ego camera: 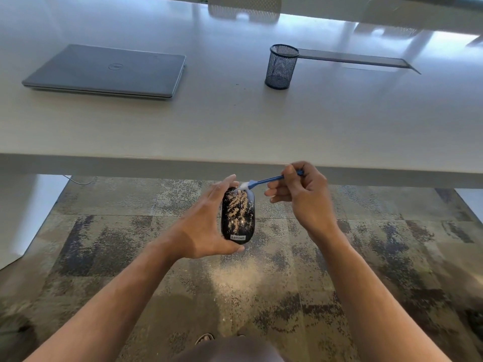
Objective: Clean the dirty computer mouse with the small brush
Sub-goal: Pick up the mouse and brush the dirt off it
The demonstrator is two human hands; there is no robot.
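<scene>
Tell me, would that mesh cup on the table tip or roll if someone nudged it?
The mesh cup looks empty and see-through, so it is probably light and would slide or tip easily. It stands upright on the smooth table; being round, it would likely roll once on its side.

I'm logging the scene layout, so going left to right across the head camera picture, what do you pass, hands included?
laptop → left hand → mouse → brush → right hand. The mesh pen cup sits farther back on the table, above the brush's span, so it is left out of the order.
</scene>
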